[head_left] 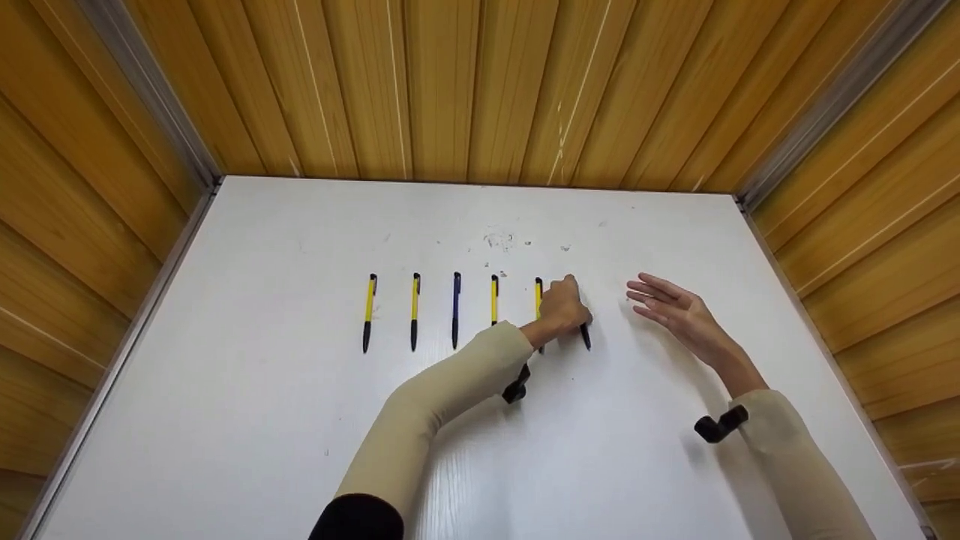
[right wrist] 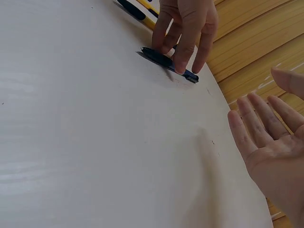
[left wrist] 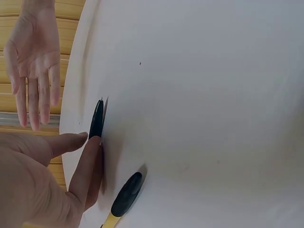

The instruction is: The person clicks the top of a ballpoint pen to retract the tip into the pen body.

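Note:
My left hand [head_left: 561, 309] pinches a dark blue pen [head_left: 586, 337] at the right end of a row of pens. In the right wrist view this blue pen [right wrist: 159, 58] lies slantwise between thumb and fingers, low over the white tabletop. Its black grip and tip [left wrist: 97, 118] stick out beyond the fingertips in the left wrist view. Just left of the hand is a yellow pen [head_left: 538, 291] with black ends, partly covered by the fingers. My right hand [head_left: 679, 311] is held above the table to the right, fingers extended, palm turned inward, holding nothing.
Farther left on the white table [head_left: 225, 420] lie a yellow pen [head_left: 494, 296], a blue pen [head_left: 456, 307] and two more yellow pens, roughly parallel. My left forearm crosses in front of the row. Wood-patterned walls [head_left: 435, 90] enclose the back and sides.

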{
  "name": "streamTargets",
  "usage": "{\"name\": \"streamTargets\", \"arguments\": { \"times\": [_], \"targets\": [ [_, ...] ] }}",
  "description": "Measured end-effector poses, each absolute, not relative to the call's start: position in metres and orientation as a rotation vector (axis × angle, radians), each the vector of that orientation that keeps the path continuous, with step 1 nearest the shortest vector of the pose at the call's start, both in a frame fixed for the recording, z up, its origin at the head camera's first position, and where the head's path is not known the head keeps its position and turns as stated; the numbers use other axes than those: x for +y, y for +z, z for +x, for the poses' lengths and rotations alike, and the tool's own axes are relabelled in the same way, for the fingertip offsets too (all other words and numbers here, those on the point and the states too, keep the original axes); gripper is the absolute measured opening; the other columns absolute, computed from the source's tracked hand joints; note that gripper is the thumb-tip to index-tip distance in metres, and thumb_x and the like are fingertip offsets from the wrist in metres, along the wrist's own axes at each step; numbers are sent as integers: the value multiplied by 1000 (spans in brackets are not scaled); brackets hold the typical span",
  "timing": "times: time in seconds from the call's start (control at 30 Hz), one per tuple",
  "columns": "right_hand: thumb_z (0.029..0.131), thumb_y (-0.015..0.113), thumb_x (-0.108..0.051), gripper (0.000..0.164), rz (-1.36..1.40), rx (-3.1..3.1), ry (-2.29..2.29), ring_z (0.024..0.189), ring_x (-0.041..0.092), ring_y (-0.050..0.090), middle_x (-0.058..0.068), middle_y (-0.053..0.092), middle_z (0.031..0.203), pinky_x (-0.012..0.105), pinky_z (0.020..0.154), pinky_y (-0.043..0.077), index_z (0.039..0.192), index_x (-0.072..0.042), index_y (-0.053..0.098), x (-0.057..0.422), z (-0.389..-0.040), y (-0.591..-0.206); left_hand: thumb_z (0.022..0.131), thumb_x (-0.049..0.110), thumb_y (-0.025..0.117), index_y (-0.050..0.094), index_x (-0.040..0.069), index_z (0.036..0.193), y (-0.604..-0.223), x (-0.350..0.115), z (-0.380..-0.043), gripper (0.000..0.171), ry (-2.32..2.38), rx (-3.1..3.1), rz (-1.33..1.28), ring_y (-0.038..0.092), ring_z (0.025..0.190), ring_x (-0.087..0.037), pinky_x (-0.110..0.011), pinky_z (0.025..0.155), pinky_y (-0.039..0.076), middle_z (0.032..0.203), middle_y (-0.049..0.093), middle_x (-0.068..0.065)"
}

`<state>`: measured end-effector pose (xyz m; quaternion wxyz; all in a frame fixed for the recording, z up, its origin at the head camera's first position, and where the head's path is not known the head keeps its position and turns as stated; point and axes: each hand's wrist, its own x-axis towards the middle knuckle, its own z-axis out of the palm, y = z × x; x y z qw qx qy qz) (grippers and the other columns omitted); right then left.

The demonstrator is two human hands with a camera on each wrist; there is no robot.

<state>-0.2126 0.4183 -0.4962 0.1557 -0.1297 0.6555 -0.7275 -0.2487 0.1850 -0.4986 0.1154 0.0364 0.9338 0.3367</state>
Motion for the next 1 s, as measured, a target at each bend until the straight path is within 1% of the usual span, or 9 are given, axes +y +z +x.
{"name": "streamTargets", "arguments": {
  "times": [0.17, 0.3, 0.37, 0.47, 0.57, 0.63, 0.7, 0.87, 1.0],
  "targets": [
    [106, 50, -3, 59, -374, 1887, -2076, 139, 16, 54, 13, 50, 154, 31, 116, 49, 158, 6, 25, 417, -211, -499, 87, 12, 75, 66, 4, 111, -495, 183, -249, 27, 972, 2725, 125, 57, 68, -14, -23, 49, 41, 101, 74, -8],
    [106, 51, -3, 64, -357, 1878, -2089, 138, 15, 56, 11, 52, 153, 31, 116, 49, 158, 11, 17, 417, -210, -500, 86, 14, 77, 67, 3, 105, -492, 178, -250, 24, 1022, 2681, 125, 56, 71, -13, -22, 53, 42, 100, 73, -8],
    [106, 52, -3, 65, -346, 1878, -2091, 137, 15, 56, 10, 53, 152, 31, 116, 49, 158, 12, 15, 417, -210, -501, 85, 15, 79, 68, 1, 109, -492, 175, -250, 29, 1076, 2655, 125, 56, 77, -14, -22, 60, 47, 105, 74, -10],
    [105, 52, -3, 65, -333, 1887, -2083, 135, 14, 58, 9, 54, 150, 31, 115, 49, 158, 12, 17, 414, -214, -501, 85, 13, 79, 66, 0, 126, -493, 169, -251, 46, 1241, 2580, 128, 62, 81, -14, -20, 69, 56, 111, 74, -13],
    [105, 53, -4, 64, -333, 1893, -2075, 135, 14, 58, 11, 53, 151, 32, 116, 49, 158, 11, 19, 412, -217, -501, 85, 7, 78, 59, 1, 140, -495, 163, -250, 59, 1438, 2465, 145, 73, 77, -18, -21, 66, 62, 105, 77, -15],
    [105, 53, -4, 64, -338, 1895, -2065, 135, 15, 58, 14, 51, 153, 32, 116, 49, 158, 11, 19, 411, -218, -501, 86, 4, 76, 56, 3, 144, -495, 157, -249, 61, 1536, 2380, 168, 75, 73, -22, -24, 60, 64, 96, 77, -15],
    [105, 53, -4, 64, -342, 1898, -2058, 135, 14, 58, 18, 48, 156, 32, 116, 49, 158, 11, 19, 410, -220, -500, 86, 1, 74, 54, 3, 145, -494, 150, -248, 63, 1606, 2307, 194, 75, 72, -23, -26, 58, 65, 95, 77, -16],
    [105, 54, -6, 60, -338, 1914, -2028, 135, 14, 58, 18, 47, 157, 31, 115, 49, 158, 5, 27, 409, -224, -499, 85, -5, 70, 52, 6, 148, -486, 126, -245, 67, 1731, 2132, 227, 76, 78, -25, -29, 63, 67, 97, 73, -15],
    [106, 53, -6, 56, -346, 1919, -2008, 136, 13, 57, 17, 48, 156, 30, 116, 49, 157, 1, 32, 408, -228, -497, 85, -9, 70, 52, 9, 149, -476, 109, -245, 69, 1803, 2032, 213, 76, 82, -28, -32, 67, 68, 91, 67, -8]
  ]
}}
